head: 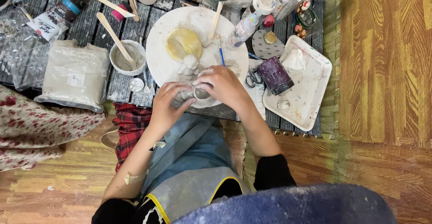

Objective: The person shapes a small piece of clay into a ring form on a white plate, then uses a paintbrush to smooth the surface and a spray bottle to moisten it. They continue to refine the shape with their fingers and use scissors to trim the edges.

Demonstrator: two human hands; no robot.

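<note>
We are shaping a small clay cup [202,93]: left hand [167,101] and right hand [223,85] grip it; steady turning seems needed next.

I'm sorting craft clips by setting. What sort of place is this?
Probably a home pottery or clay-craft corner on the floor. Both hands shape a small clay cup at a round board, with a slip bowl and a paint tray nearby.

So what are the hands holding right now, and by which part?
Both hands hold a small grey clay cup: the left hand on its left side, the right hand over its rim and right side.
</note>
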